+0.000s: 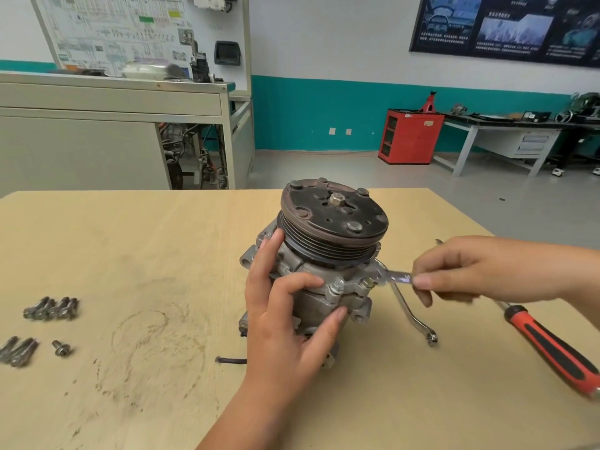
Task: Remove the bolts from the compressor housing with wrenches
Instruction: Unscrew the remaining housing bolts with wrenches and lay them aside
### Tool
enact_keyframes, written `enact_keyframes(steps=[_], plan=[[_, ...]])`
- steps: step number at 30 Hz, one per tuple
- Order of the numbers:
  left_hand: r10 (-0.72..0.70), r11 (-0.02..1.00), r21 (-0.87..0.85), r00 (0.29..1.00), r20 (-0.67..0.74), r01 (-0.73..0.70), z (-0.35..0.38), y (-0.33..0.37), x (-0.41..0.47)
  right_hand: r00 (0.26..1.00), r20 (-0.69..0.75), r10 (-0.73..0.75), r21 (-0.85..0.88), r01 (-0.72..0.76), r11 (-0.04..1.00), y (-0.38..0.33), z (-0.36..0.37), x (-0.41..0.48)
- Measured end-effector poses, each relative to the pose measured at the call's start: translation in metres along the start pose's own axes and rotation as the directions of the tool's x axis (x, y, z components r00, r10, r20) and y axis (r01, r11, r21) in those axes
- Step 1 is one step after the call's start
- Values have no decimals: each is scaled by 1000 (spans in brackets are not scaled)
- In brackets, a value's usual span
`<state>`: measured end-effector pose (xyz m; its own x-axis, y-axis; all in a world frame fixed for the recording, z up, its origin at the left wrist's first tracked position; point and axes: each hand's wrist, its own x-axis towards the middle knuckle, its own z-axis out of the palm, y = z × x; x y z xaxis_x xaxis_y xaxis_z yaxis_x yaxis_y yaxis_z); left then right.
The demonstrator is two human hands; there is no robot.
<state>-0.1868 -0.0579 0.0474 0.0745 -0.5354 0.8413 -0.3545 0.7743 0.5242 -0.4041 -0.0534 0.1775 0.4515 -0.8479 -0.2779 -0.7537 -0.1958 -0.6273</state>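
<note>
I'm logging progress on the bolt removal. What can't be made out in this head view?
- Whether the wrench sits squarely on a bolt: blurred, head view.
- Side of the compressor under the left hand: covered.
- Tip of the screwdriver: behind the wrist of the right hand; handle end cut by the right edge.
- The loose bolts at the left edge: cut off, count unclear.

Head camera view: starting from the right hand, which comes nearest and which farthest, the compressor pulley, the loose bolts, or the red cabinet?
1. Pulley, just left of the right hand.
2. Loose bolts, far left on the table.
3. Red cabinet, across the room.
</note>
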Motion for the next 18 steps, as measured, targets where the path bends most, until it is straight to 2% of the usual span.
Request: enact_keyframes(steps=[2,4,6,8,10,12,15,18], plan=[[0,1000,1,1000,2,0,0,0,0,990,138,-36,312,-9,950,4,14,-7],[2,1000,1,1000,5,-2,-1,0,0,953,252,-167,558,-2,830,6,33,-8],[7,1000,-3,1000,9,-7,-1,0,1,908,310,-284,691,-10,722,-1,55,-8],[0,1000,-14,1000,13,0,-1,0,0,894,303,-331,806,-55,590,-15,71,-8],[-14,1000,-20,1000,9,14,-1,1,0,910,272,-312,872,-95,481,-28,82,-8],[-11,999,-38,1000,1,11,-1,0,1,927,249,-280,894,-109,435,-39,88,-7],[-12,997,-73,1000,-3,12,0,1,0,951,203,-235,913,-96,397,-50,94,-4],[-33,996,-79,999,1,33,1,1,0,975,142,-171,905,-58,422,-51,95,1]])
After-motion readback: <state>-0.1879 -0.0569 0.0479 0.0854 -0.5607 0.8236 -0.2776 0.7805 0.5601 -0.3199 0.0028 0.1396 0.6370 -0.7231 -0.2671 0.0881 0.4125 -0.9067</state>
